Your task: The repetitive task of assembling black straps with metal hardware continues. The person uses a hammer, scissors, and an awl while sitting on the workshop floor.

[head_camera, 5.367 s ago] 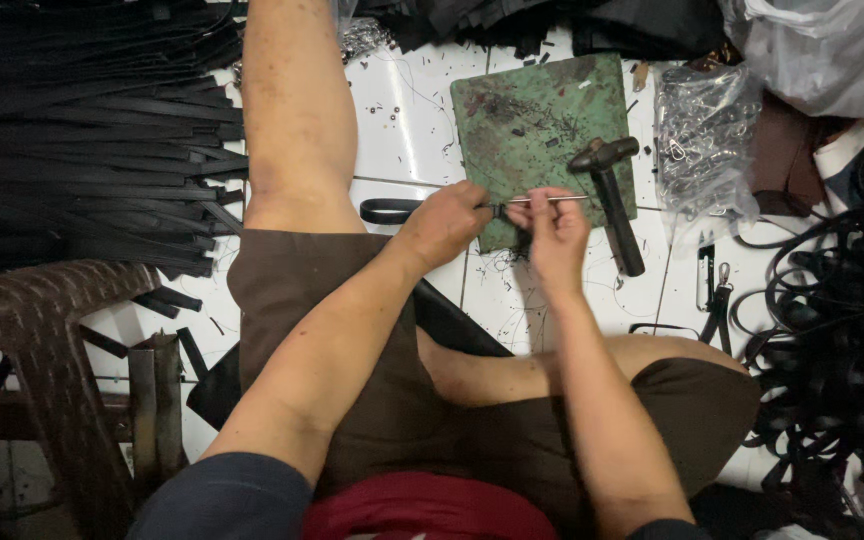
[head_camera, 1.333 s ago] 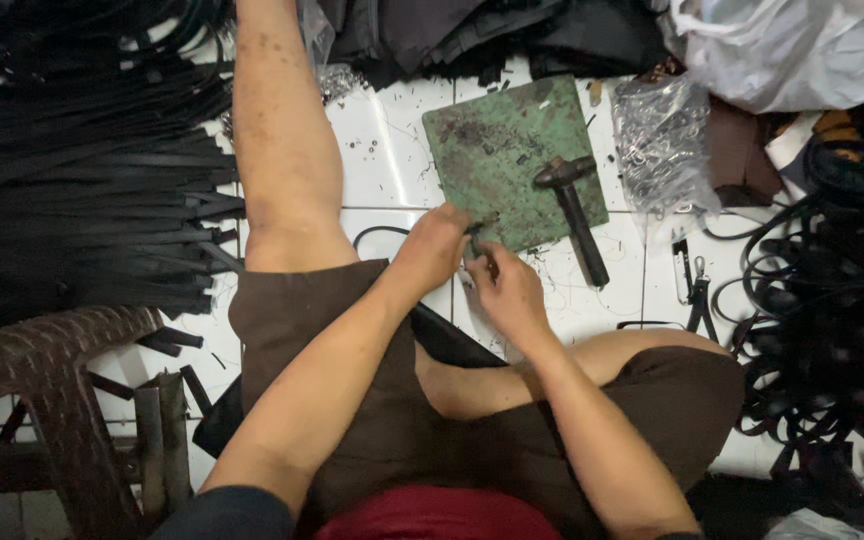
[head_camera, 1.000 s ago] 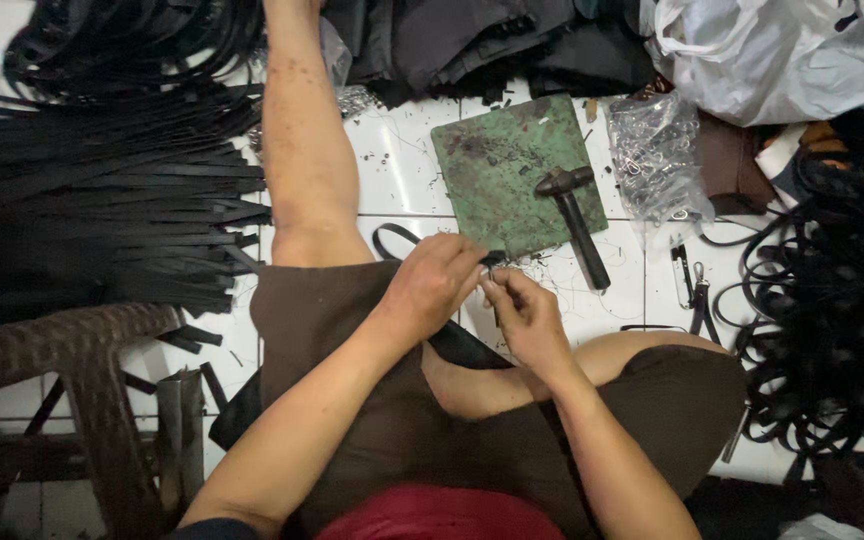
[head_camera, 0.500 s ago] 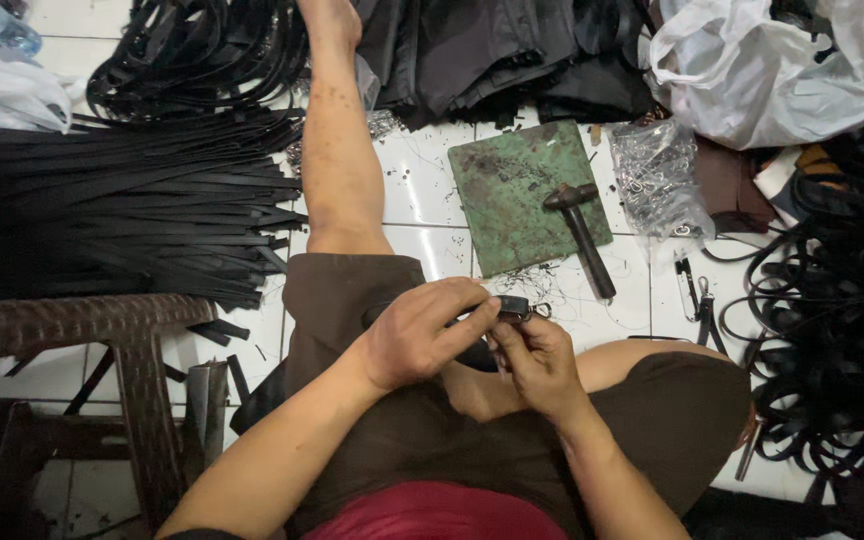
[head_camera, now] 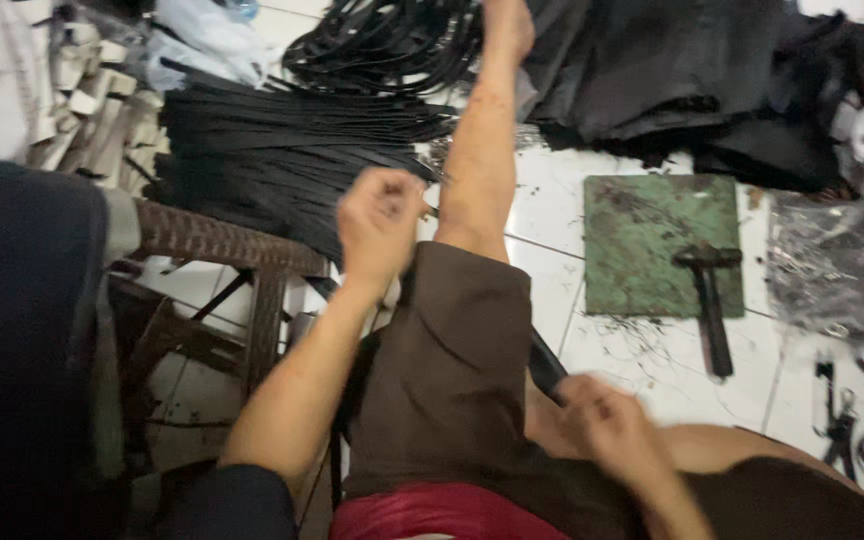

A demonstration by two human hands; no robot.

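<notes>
Fingers (head_camera: 392, 195) of the left hand (head_camera: 380, 228) are clenched into a fist, raised above the knee beside the stool (head_camera: 222, 240); motion blur hides whether anything is pinched inside. The right hand (head_camera: 607, 432) sits low over the lap, too smeared to tell whether its fingers are closed or slack. A black strap (head_camera: 547, 365) shows just beside it, running under the thigh, touching or very near that hand. Judgement: the work in hand is the handling of this strap across the lap, with the two hands drawn well apart, as in pulling a length out or setting one aside. Further handling would call for a firm hold at both ends and a clear path over the knee. Surroundings: a green plate (head_camera: 662, 245) lies on the floor (head_camera: 642, 365) with a hammer (head_camera: 708, 305) resting half on it, head on the plate, handle off its near edge. A clear bag (head_camera: 817, 280) sits right of the plate; small metal clips (head_camera: 837, 420) lie nearer. A strap pile (head_camera: 292, 150) spreads behind the stool, dark cloth (head_camera: 672, 70) beyond the plate. Obstructions: the outstretched leg (head_camera: 482, 150) lies between the left hand and the plate, and the stool crowds the left side
</notes>
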